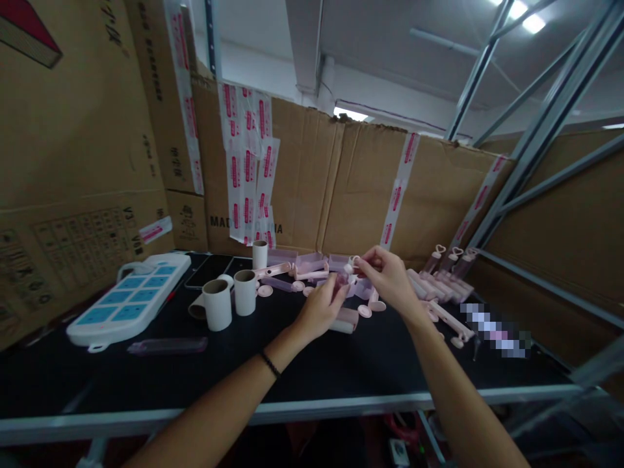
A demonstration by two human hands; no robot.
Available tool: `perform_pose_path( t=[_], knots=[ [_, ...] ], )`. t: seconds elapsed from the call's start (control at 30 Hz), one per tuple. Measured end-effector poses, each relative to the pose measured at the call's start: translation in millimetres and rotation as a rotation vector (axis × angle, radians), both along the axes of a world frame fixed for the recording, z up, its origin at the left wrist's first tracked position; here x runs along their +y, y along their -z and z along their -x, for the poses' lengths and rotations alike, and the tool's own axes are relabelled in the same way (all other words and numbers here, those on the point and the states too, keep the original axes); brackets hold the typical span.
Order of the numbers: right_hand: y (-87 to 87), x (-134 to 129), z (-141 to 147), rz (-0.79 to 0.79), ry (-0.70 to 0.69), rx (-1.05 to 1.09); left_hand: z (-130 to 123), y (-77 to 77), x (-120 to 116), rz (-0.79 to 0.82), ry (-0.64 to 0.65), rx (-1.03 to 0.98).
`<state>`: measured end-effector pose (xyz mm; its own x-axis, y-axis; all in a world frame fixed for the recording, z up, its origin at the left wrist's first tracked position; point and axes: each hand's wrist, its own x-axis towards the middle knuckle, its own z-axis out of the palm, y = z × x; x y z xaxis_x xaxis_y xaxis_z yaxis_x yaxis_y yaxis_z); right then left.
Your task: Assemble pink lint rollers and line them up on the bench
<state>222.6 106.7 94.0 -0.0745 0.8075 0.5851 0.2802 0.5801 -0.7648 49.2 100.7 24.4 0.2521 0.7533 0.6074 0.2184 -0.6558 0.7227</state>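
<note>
In front of me, over the middle of the dark table, my left hand (320, 304) is closed around a small translucent pinkish tube (343, 279), mostly hidden by the fingers. A white cap with a heart-shaped loop (354, 262) is at the tube's upper end, pinched by my right hand (387, 276). Whether cap and tube are joined cannot be made out. Below the left hand lies a pale pink cylinder (347, 320). Pink round discs (364, 311) and pale pink and lilac plastic parts (312, 265) are scattered behind and beside both hands.
At left stand white cardboard tubes (217, 305), a white power strip (131, 302), a phone (209, 270) and a lone translucent tube (168, 346). Several heart-topped tubes (441, 286) rest at right near a long pink part (451, 320). A cardboard wall (302, 175) encloses the back.
</note>
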Motion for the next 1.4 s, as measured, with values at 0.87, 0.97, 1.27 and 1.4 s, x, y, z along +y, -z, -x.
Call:
perform_pose_path(
  t=[0.87, 0.97, 1.27, 1.4],
  knots=[
    [15.6, -11, 23, 0.099, -0.202, 0.195, -8, 1.4, -2, -0.1, -0.09, 0.16],
    [16.5, -11, 25, 0.123, -0.203, 0.24, -9, 1.9, -1, -0.112, -0.082, 0.153],
    [15.9, -7, 17, 0.178, -0.317, 0.261, -10, 2.1, -1, -0.079, -0.061, 0.157],
    [9.2, -1, 12, 0.192, -0.365, 0.208, -10, 1.0, -2, -0.088, -0.076, 0.194]
  ],
)
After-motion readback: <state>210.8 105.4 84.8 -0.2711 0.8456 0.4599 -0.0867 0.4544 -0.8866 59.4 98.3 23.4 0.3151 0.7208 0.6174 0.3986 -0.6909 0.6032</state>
